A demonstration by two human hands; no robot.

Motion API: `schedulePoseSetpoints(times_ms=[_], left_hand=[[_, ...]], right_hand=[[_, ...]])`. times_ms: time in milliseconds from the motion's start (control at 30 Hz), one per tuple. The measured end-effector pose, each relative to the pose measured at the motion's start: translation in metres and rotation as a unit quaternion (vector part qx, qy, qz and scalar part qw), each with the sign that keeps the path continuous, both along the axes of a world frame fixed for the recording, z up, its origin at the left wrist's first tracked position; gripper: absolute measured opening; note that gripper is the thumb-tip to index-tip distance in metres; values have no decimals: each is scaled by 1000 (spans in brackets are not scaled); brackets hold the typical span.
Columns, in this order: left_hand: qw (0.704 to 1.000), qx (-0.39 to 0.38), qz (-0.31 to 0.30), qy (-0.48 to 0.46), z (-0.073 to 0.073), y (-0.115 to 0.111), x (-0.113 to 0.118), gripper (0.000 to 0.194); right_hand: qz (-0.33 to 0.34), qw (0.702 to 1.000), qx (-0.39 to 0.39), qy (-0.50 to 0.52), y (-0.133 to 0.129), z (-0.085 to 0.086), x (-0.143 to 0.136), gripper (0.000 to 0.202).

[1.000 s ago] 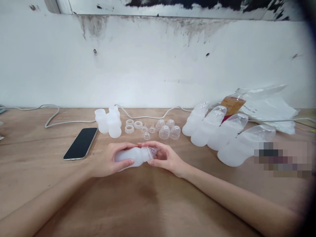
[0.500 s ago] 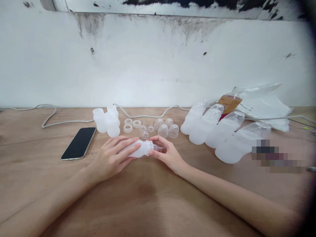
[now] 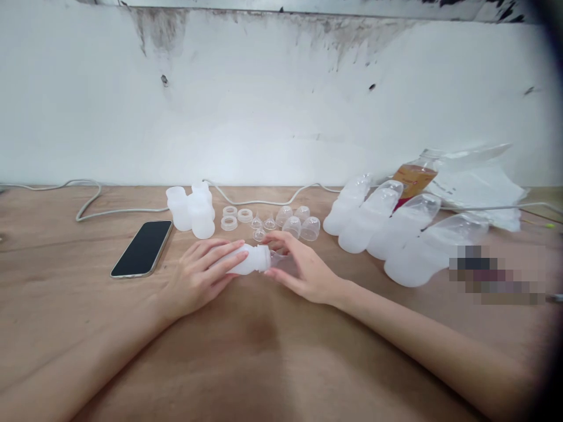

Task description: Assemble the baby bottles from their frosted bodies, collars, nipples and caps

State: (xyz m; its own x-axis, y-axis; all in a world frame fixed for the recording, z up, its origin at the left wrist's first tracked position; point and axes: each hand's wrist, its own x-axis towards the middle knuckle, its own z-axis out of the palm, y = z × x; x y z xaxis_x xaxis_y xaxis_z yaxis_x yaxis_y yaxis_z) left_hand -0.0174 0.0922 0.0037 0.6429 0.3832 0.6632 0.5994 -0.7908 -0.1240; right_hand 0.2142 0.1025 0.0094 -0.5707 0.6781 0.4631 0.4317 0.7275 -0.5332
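Note:
On its side over the table lies a frosted white baby bottle (image 3: 248, 260), its body wrapped by my left hand (image 3: 204, 269). A screw ring (image 3: 264, 258) sits on the bottle's neck, and a clear nipple (image 3: 277, 259) sticks out of it toward the right. My right hand (image 3: 308, 269) is around the nipple end, thumb below and fingers above. Its fingers are spread apart around the ring; whether the thumb touches the ring is hard to tell. Behind the hands are several white rings (image 3: 229, 223), clear nipples (image 3: 270, 223) and clear dome caps (image 3: 310, 228).
Several frosted bottles (image 3: 203, 220) stand at the back left, near a phone (image 3: 142, 249). Capped bottles (image 3: 411, 258) form a slanted row on the right. Behind them are a labelled bottle (image 3: 413, 180) and a plastic bag (image 3: 477, 181). A cable (image 3: 272, 203) runs along the wall.
My right hand's fingers have loosened and spread away from the ring. My left hand keeps hold of the bottle. The view has tilted slightly down.

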Motion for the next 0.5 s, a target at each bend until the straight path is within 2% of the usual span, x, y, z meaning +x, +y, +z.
schedulePoseSetpoints(times_ms=[67, 167, 267, 367, 433, 500], left_hand=[[1000, -9, -2, -5, -1, 1, 0, 41], [1000, -13, -8, -5, -1, 1, 1, 41], [1000, 16, -19, -3, -1, -1, 2, 43], [997, 65, -29, 4, 0, -1, 2, 44], [997, 69, -20, 2, 0, -1, 2, 44], [999, 47, -9, -5, -1, -1, 2, 44]], right_hand=[[44, 999, 9, 15, 2, -2, 0, 39], [29, 999, -4, 29, 3, -4, -1, 33], [4, 995, -87, 46, 2, -2, -3, 26], [7, 981, -183, 63, -1, 3, -6, 22], [9, 978, -200, 64, -2, 6, -7, 24], [20, 980, -185, 63, -3, 7, -8, 27]])
